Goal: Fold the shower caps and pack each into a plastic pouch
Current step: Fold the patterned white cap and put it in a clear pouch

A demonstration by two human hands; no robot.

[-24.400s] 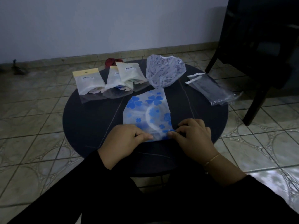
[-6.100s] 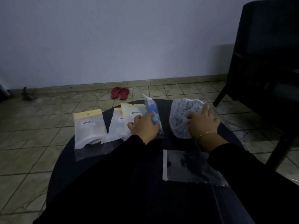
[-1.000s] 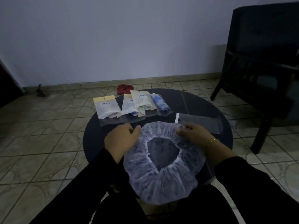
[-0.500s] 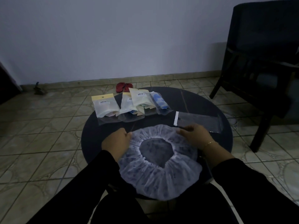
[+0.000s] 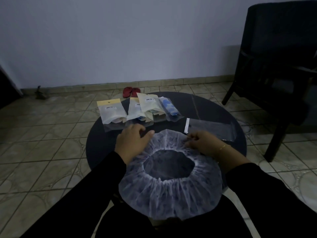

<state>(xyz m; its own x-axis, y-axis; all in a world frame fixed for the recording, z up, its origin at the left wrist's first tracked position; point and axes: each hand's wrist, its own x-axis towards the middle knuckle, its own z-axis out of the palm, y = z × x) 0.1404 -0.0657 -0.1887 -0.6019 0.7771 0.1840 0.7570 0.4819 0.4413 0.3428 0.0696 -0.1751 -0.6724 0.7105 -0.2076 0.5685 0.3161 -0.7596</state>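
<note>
**Spreading the printed cap flat, opening up, before the first fold**

Spreading out on the dark round tabletop (image 5: 103, 152), with the elastic opening turned upward: so lay the printed shower cap (image 5: 169, 191), its far rim under both sets of fingers and its near rim draped past the tabletop's near edge toward the lap. Roughly circular, so no clear long axis; slightly wider side to side, if anything.

Left hand (image 5: 131, 143) rested on the cap's far-left rim, fingers loosely bent and spread, thumb stretched toward the middle; pressing rather than gripping, as far as could be told in the dim light. Right hand (image 5: 201, 142) sat on the far-right rim with fingers curled, seemingly pinching the gathered edge, though the pinch itself was not plainly visible.

Just beyond the right fingers lay an empty clear pouch (image 5: 211, 128) with a white strip at its left end. Beyond the left fingers sat a row of filled pouches (image 5: 140, 109), overlapping.

Likely trouble: the overhanging near half could drag the thin cap off the tabletop if the fingers let go. The elastic could spring the rim back into gathers and spoil a fold. A careless sweep could nudge the empty pouch away from reach.
</note>
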